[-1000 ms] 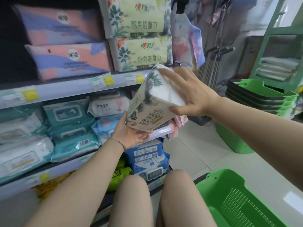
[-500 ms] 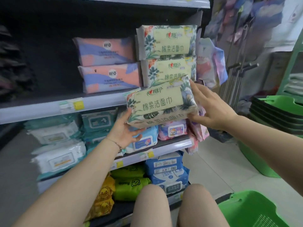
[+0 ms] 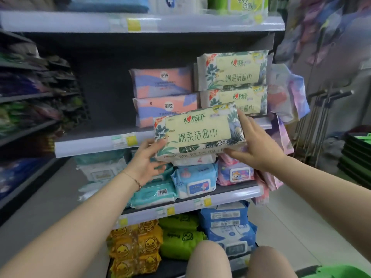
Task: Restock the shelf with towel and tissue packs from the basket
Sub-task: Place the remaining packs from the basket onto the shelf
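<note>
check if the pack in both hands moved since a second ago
Yes. The pack rose against the shelf edge, from mostly below it to across it, and turned from tilted to level, label facing out.

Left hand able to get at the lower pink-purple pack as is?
Probably not: the left hand grips the leaf-print pack, which also covers part of the lower pink-purple pack.

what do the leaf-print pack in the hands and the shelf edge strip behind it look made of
The leaf-print pack looks like thin printed plastic film, faintly glossy: its wrap creases and puckers at the end the right hand grips. The shelf edge strip seems smooth hard plastic, pale with a soft sheen, though painted metal is possible.
</note>
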Action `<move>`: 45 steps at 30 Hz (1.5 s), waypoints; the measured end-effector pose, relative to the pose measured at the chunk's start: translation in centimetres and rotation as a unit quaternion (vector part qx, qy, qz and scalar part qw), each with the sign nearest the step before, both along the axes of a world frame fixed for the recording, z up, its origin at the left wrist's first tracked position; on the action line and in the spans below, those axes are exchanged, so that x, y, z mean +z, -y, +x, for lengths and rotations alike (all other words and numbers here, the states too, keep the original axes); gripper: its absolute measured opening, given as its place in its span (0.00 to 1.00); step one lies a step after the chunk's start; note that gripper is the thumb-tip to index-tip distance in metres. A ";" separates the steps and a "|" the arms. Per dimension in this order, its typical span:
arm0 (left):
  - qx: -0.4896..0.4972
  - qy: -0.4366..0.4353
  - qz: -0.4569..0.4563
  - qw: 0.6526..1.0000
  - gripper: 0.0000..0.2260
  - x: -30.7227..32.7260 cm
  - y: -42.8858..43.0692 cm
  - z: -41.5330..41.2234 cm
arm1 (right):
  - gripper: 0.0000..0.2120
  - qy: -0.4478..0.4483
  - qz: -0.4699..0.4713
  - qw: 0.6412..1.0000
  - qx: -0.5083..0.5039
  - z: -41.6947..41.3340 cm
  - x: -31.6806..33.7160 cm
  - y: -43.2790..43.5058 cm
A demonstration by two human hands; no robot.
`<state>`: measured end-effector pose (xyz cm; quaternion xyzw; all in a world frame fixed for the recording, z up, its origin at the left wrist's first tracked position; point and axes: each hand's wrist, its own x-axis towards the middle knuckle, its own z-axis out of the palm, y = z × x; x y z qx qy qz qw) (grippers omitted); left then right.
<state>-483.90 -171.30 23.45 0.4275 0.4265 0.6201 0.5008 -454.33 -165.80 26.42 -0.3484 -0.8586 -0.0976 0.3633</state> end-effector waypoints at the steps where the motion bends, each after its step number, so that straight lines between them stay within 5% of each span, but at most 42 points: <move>1: 0.016 0.001 0.013 1.000 0.17 0.7 0.2 -0.5 | 0.48 -0.003 0.014 1.000 -0.001 -0.6 0.3 -0.2; 12: 0.151 -0.044 0.132 0.979 0.08 8.9 0.2 -3.8 | 0.41 -0.186 -0.055 0.978 0.082 -8.4 6.8 -2.4; 23: 0.211 -0.077 0.177 0.958 0.17 13.8 -4.5 -5.9 | 0.33 -0.239 -0.005 0.970 0.030 -14.3 10.2 -8.0; 27: 0.210 -0.111 0.182 0.954 0.19 13.7 -6.7 -6.9 | 0.33 -0.205 -0.012 0.978 -0.023 -15.4 9.9 -9.7; 33: 0.238 -0.218 0.186 0.928 0.21 12.9 -8.6 -6.9 | 0.24 -0.072 0.226 0.966 -0.108 -16.4 9.1 -11.5; 45: 0.287 -0.221 0.178 0.915 0.22 12.4 -11.1 -6.8 | 0.22 -0.022 0.254 0.962 -0.096 -17.5 10.0 -12.8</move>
